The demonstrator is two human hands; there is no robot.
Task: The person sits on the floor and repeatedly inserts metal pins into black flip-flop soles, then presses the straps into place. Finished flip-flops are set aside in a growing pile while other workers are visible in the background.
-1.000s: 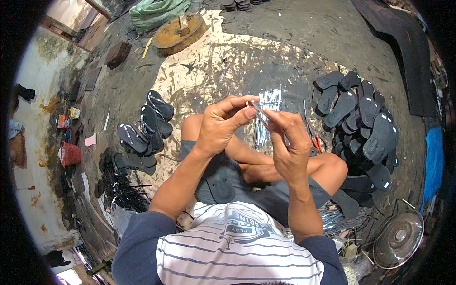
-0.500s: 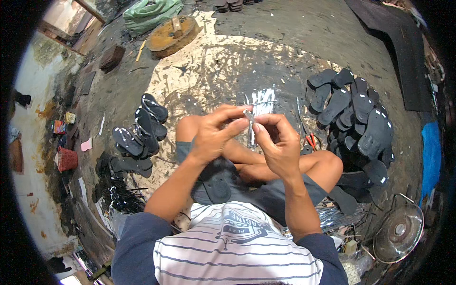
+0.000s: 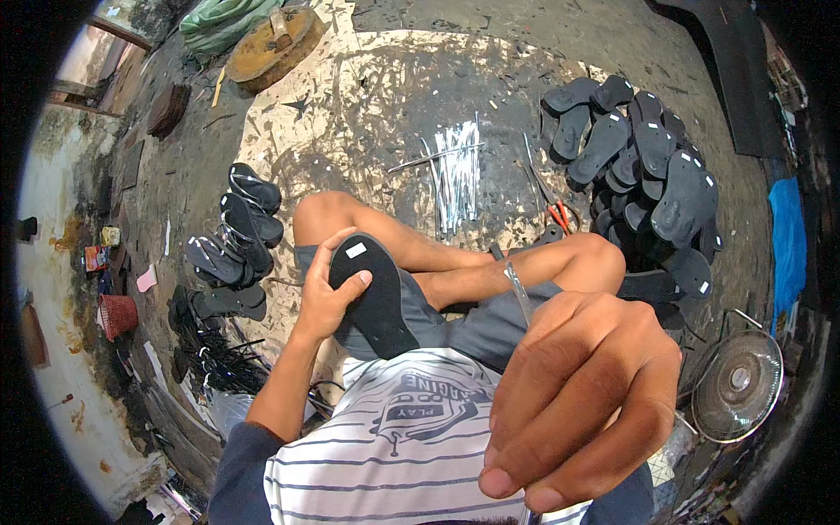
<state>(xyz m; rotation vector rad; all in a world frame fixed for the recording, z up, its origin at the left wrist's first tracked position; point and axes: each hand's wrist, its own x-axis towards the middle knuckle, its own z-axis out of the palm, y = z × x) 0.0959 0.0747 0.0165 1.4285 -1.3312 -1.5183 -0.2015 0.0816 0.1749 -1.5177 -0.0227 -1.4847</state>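
Observation:
My left hand (image 3: 331, 293) grips the heel end of a black sandal sole (image 3: 378, 302) over my lap, its thumb on the upper face near a small white label (image 3: 355, 250). Close to the camera is my right hand (image 3: 582, 385), large in view, with its fingers closed. From its thumb side sticks out a thin shiny silver strap (image 3: 518, 289); the rest is hidden by the hand. In front of my crossed legs lies a bunch of silver straps (image 3: 458, 179) on the floor, with a thin dark rod (image 3: 427, 159) across it.
Black soles (image 3: 647, 153) are heaped on the right, near orange-handled pliers (image 3: 558, 213). Several strapped sandals (image 3: 249, 223) stand on the left. A round wooden block (image 3: 273, 52) is at the far left, a metal fan grille (image 3: 738, 381) at the near right.
My hands, together at the silver strap before, have parted. The left has taken hold of the sole from my lap; the right has come up toward the camera with the strap.

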